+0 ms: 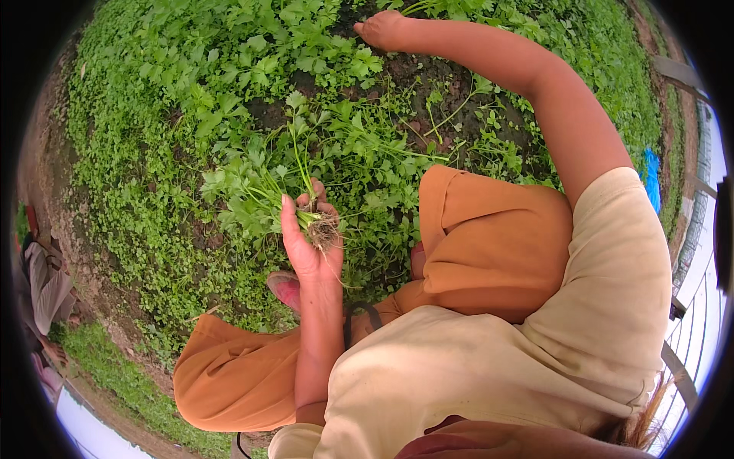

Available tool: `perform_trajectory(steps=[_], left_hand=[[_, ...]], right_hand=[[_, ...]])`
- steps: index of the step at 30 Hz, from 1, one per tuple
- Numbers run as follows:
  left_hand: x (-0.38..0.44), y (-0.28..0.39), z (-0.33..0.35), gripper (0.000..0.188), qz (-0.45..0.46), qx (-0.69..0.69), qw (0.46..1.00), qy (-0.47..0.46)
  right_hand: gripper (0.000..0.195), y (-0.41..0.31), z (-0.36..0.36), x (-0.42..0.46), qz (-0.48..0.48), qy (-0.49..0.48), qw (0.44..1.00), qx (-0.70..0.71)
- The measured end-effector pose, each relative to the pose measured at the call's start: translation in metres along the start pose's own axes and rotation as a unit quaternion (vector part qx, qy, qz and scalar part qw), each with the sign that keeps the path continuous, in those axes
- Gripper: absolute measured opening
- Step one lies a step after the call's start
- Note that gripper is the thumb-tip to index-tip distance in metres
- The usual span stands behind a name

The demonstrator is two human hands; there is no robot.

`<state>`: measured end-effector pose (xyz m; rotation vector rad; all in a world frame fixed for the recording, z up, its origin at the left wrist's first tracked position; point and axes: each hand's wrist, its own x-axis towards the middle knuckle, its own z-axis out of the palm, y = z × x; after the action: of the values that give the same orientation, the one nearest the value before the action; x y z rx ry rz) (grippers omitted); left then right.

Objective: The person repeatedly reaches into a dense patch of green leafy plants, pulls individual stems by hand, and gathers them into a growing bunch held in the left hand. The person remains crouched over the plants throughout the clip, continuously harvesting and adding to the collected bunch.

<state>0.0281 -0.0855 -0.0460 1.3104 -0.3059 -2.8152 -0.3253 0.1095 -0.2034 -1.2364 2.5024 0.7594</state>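
Observation:
My left hand (307, 246) is turned palm up before my body, thumb and fingers closed around a small bunch of uprooted leafy herb plants (249, 192) that look like celery. Their pale stem bases and a tangle of thin, soil-coated roots (323, 231) lie over the palm, and the leaves point away to the left. Stretched far forward, my right hand (383, 31) is low over dark soil among growing plants. Green stems (417, 7) show just beyond it; its fingers are partly hidden, so a grip on them cannot be made out.
Dense green plants (172, 74) cover the bed, with bare soil (410, 74) below my right hand. Loose stalks (453, 117) lie nearby. My bent knees (493, 246) and a pink shoe (285, 290) are close in. Another person (49, 281) is at the far left; blue plastic (652, 178) lies right.

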Motion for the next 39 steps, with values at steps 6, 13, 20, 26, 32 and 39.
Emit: perform_trajectory(steps=[6,13,20,26,32,39], left_hand=[[0.002,-0.002,-0.008,0.025,-0.02,-0.006,1.0,0.001],[0.0,-0.006,-0.009,0.011,-0.043,0.012,0.999,-0.027],[-0.004,-0.015,-0.008,0.023,-0.033,0.019,0.999,-0.034],[-0.006,-0.027,-0.005,0.028,-0.057,0.049,0.995,-0.063],[-0.007,-0.035,0.007,0.029,0.018,0.162,0.985,-0.061],[-0.015,-0.021,0.028,0.039,0.03,0.437,0.898,-0.025]], right_hand=[[0.034,0.006,-0.012,-0.027,-0.044,0.059,0.997,-0.003],[0.028,0.004,-0.038,-0.032,-0.008,0.02,0.995,0.095],[0.032,0.015,-0.063,-0.064,0.058,0.099,0.964,0.239],[0.015,0.039,-0.107,-0.127,-0.026,-0.104,0.633,0.767],[0.036,-0.001,-0.13,-0.162,-0.132,-0.121,0.531,0.828],[0.033,-0.054,-0.155,-0.183,-0.293,-0.122,0.784,0.534]])
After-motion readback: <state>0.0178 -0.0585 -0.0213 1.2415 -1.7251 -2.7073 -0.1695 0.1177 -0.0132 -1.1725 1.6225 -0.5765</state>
